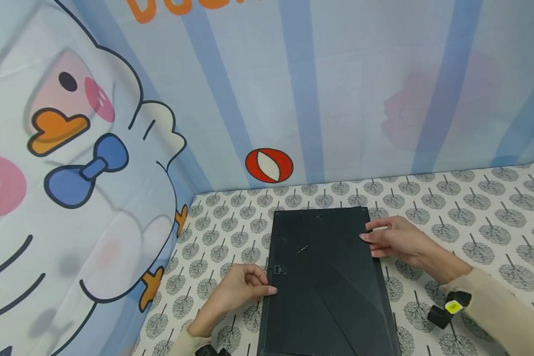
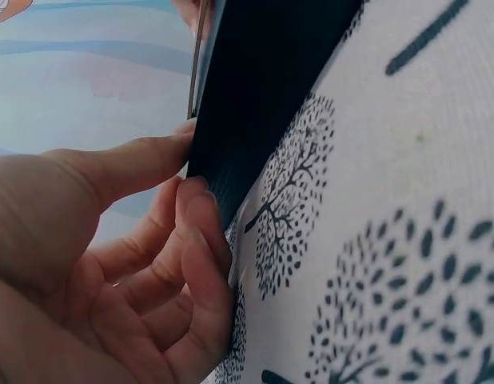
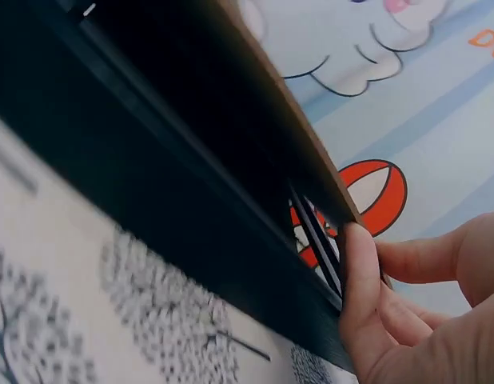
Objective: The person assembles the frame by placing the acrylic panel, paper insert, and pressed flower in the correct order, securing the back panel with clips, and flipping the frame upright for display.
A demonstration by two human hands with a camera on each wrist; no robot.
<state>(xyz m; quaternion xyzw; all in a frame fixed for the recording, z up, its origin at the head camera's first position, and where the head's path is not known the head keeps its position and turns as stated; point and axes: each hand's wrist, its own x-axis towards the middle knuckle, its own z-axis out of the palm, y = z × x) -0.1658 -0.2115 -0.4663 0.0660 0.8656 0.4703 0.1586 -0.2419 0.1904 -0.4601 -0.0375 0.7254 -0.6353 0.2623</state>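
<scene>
A black picture frame lies back side up, its dark backing board [image 1: 320, 282] facing me. In the right wrist view, the brown edge of this board [image 3: 299, 112] stands apart from the black frame [image 3: 167, 200], leaving a gap. My right hand [image 1: 393, 240] pinches the board's right edge near the far corner, thumb on top and fingers beneath. On the opposite side, my left hand [image 1: 244, 287] has its thumb on the left edge, fingers curled against the frame's side [image 2: 247, 104]. A small metal hanger [image 1: 279, 269] sits near that edge.
A white cloth with black tree prints [image 1: 454, 237] covers the table. Behind it hangs a pale blue striped curtain [image 1: 347, 99] with a cartoon duck [image 1: 111, 198] at the left. Both wrists wear dark straps; the right one [image 1: 449, 306] has a yellow label.
</scene>
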